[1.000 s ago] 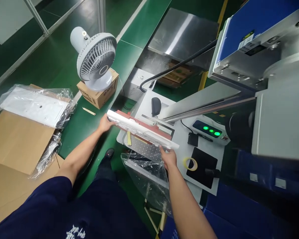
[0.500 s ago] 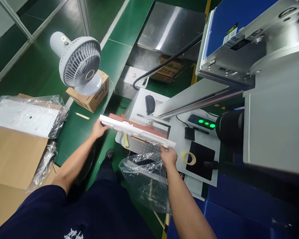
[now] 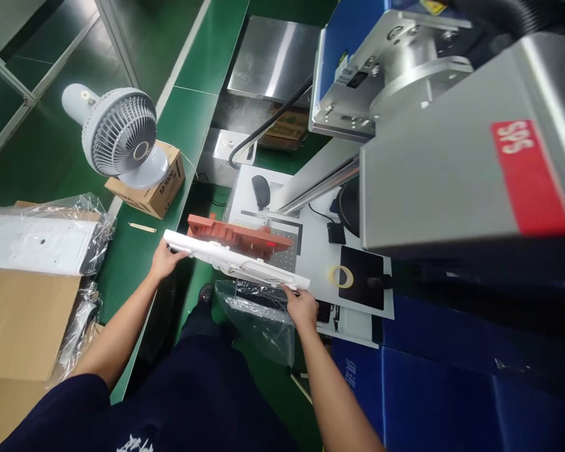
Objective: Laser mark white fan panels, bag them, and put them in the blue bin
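A long white plastic panel [image 3: 238,260] is held nearly on edge between my two hands. My left hand [image 3: 164,258] grips its left end, thumb on the near side. At the lower right end, my right hand [image 3: 302,307] pinches the bottom edge. Just beyond the panel, an orange-red fixture [image 3: 230,233] sits over the perforated plate of the machine table, with a small red light spot on its right part. The panel hides the fixture's near side, and I cannot tell whether the two touch.
A grey machine head [image 3: 442,169] overhangs at right. On the table lie a yellow tape roll [image 3: 334,276] and a black pad [image 3: 361,263]. At left are a fan [image 3: 122,135] on a carton [image 3: 162,194], a knife [image 3: 142,227] and a bagged white panel [image 3: 37,242]. A plastic bag [image 3: 258,323] hangs below.
The view has shifted, so the table and fan appear farther left. The white panel has come back from the orange-red fixture, which shows more. Both hands keep their hold.
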{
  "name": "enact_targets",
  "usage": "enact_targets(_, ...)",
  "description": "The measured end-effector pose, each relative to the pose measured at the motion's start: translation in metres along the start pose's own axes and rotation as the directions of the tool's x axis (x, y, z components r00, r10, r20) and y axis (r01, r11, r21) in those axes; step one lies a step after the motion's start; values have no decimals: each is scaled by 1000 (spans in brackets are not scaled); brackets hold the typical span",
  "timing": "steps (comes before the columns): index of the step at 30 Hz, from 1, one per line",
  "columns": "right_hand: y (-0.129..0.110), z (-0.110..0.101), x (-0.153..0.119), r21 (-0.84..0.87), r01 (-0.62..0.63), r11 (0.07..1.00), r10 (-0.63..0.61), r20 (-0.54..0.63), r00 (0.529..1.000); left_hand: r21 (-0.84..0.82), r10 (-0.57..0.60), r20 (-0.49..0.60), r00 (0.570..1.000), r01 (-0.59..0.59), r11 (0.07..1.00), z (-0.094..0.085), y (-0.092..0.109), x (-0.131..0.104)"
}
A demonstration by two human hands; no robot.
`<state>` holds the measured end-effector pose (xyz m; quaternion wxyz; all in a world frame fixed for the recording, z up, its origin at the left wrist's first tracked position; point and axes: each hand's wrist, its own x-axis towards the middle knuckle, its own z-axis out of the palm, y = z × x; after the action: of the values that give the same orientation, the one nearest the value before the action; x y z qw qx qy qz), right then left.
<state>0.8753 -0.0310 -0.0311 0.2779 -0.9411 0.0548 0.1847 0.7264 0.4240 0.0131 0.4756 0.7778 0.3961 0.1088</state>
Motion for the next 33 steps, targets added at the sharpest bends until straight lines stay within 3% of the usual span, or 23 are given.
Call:
enact_targets(4,32,-18,-47,9,-51,999,51,46,998,82,36,77,996,-43,996,-44,20,-66)
enact_targets(6,55,-32,-69,32,-82,996,79,79,994,49,104,254,962,-121,991,-66,42,-96)
enact_targets(7,67,-39,-80,53,-92,994,87,86,993,21,148,379,913,-168,986,-76,55,-108)
enact_targets(8,79,-46,-90,79,-98,992,91,87,992,-13,192,515,836,-217,976,-83,69,-120)
enact_targets(9,91,-52,-100,105,-101,989,93,86,992,-53,235,641,731,-263,963,-88,84,-130)
enact_targets(11,113,-62,-118,149,-115,982,105,73,992,-156,310,821,480,-333,930,-88,111,-148)
enact_targets(12,123,-65,-127,173,-125,977,116,64,991,-215,342,867,362,-346,913,-84,123,-156)
enact_targets(13,131,-68,-135,203,-130,971,122,50,991,-271,370,889,270,-340,900,-77,132,-164)
enact_targets(14,139,-71,-143,239,-127,963,124,30,992,-314,389,897,210,-316,895,-68,138,-173)
enact_targets(15,147,-73,-152,277,-117,954,120,7,993,-340,399,899,182,-284,896,-59,144,-181)
enact_targets(18,167,-83,-179,329,-112,938,124,-16,992,-374,412,895,173,-211,903,-33,153,-199)
enact_targets(22,191,-97,-217,246,-207,947,194,77,978,-413,442,892,100,-220,884,-12,165,-208)
enact_targets(25,204,-103,-238,285,-284,916,260,119,958,-450,472,881,45,-231,863,-6,177,-205)
enact_targets(33,231,-126,-245,483,-355,800,447,-86,890,-484,492,870,-22,-219,847,-15,194,-198)
